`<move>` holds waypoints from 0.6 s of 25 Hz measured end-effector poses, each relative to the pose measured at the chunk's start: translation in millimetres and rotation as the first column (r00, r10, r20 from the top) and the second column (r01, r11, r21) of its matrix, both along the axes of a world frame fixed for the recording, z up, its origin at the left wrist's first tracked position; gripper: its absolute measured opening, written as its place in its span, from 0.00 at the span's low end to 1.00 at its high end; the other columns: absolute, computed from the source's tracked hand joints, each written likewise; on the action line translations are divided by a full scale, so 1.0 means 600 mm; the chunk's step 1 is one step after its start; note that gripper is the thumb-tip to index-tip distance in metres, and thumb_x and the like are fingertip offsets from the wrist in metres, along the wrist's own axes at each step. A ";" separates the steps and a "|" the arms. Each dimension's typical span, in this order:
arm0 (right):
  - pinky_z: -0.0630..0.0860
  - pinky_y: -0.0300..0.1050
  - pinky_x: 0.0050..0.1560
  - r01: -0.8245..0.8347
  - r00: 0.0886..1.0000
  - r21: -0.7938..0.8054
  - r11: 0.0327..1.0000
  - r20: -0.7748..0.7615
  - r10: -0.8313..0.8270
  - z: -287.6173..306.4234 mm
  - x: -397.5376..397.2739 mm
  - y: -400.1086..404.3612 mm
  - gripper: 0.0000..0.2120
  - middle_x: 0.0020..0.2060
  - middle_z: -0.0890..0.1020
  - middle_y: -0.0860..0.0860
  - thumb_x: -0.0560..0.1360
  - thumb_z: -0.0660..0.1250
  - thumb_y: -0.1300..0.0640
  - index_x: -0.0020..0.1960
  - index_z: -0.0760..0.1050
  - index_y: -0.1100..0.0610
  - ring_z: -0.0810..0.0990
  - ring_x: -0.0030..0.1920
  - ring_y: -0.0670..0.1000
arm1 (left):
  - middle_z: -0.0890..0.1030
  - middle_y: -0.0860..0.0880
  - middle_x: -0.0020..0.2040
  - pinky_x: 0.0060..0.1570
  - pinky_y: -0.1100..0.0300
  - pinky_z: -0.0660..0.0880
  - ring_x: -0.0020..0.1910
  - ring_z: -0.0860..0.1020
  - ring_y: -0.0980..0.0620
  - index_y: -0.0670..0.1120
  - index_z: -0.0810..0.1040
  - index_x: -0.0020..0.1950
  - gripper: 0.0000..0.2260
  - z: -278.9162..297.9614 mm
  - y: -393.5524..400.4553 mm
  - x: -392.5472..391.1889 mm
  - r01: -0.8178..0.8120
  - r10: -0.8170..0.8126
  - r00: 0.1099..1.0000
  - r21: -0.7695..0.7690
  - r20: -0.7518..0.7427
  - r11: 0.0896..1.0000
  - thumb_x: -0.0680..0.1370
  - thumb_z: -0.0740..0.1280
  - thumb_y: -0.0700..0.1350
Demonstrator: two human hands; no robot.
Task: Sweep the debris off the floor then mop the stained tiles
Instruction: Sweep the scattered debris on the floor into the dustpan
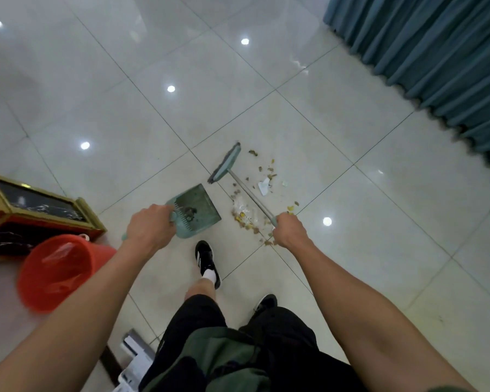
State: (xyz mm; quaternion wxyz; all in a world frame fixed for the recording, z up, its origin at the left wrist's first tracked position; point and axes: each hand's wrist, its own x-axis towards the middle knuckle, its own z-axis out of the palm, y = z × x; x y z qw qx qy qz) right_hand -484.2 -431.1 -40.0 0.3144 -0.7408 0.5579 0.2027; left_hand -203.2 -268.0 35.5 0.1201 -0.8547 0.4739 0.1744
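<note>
Nearest you, your two black sneakers point(207, 261) stand on the glossy pale-grey tiled floor point(365, 236), one ahead of the other. To your left one red plastic bucket point(60, 273) sits tilted, with clear plastic inside it, just beside one gold-framed box with a dark marbled top point(37, 210).

Your two hands are well apart, each clamped on its own tool. Your left hand point(150, 227) grips the handle of the one teal plastic dustpan point(194, 210), which has a comb edge and already carries a small dark clump of dirt. Your right hand point(289, 230) is curled round the thin metal shaft of the one teal long-handled broom point(225, 163), whose brush head rests on the tiles farther out, beyond the dustpan's mouth.

The scattered debris point(249, 216) lies between and to the right of the two tools: many small brown and yellow crumbs, too many to count, one crumpled clear wrapper near your right hand, and one white paper scrap point(264, 186) farther along the shaft.

Farthest off, one teal pleated curtain point(436, 66) hangs at the upper right.
</note>
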 end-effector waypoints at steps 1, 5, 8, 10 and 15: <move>0.80 0.50 0.45 0.014 1.000 0.000 1.000 0.007 -0.014 -0.006 0.022 -0.009 0.09 0.46 0.80 0.57 0.72 0.60 0.67 0.49 0.76 0.61 0.81 0.45 0.59 | 0.79 0.47 0.39 0.36 0.54 0.76 0.37 0.79 0.43 0.50 0.80 0.49 0.07 -0.003 -0.011 0.026 0.000 -0.001 1.000 -0.006 -0.011 1.000 0.75 0.62 0.45; 0.82 0.52 0.43 0.082 0.997 0.004 0.997 0.008 -0.082 -0.033 0.143 -0.049 0.10 0.42 0.80 0.57 0.73 0.59 0.67 0.49 0.76 0.61 0.81 0.41 0.58 | 0.80 0.46 0.40 0.39 0.53 0.78 0.38 0.80 0.43 0.49 0.80 0.48 0.06 -0.028 -0.068 0.149 0.006 -0.008 0.997 -0.025 -0.073 1.000 0.76 0.63 0.43; 0.75 0.45 0.36 0.152 0.986 0.052 0.987 0.056 -0.155 -0.043 0.253 -0.086 0.06 0.41 0.79 0.56 0.73 0.61 0.63 0.48 0.76 0.61 0.79 0.40 0.58 | 0.78 0.47 0.40 0.34 0.55 0.72 0.36 0.77 0.44 0.50 0.79 0.49 0.06 -0.047 -0.103 0.236 0.013 -0.016 0.995 -0.030 -0.094 0.999 0.76 0.64 0.43; 0.70 0.43 0.34 0.180 0.980 0.107 0.978 0.070 -0.188 -0.051 0.326 -0.112 0.03 0.41 0.77 0.56 0.73 0.62 0.62 0.45 0.74 0.60 0.77 0.39 0.58 | 0.77 0.48 0.39 0.33 0.56 0.69 0.34 0.74 0.46 0.50 0.80 0.49 0.06 -0.058 -0.127 0.289 0.028 -0.030 0.994 -0.019 -0.101 0.999 0.75 0.64 0.42; 0.74 0.46 0.40 0.201 0.979 0.138 0.970 -0.013 -0.201 -0.070 0.397 -0.136 0.11 0.50 0.80 0.60 0.77 0.59 0.64 0.56 0.76 0.63 0.78 0.43 0.58 | 0.80 0.46 0.42 0.36 0.54 0.74 0.37 0.79 0.43 0.49 0.79 0.51 0.07 -0.067 -0.182 0.349 0.112 -0.111 0.987 -0.001 -0.120 0.994 0.76 0.63 0.43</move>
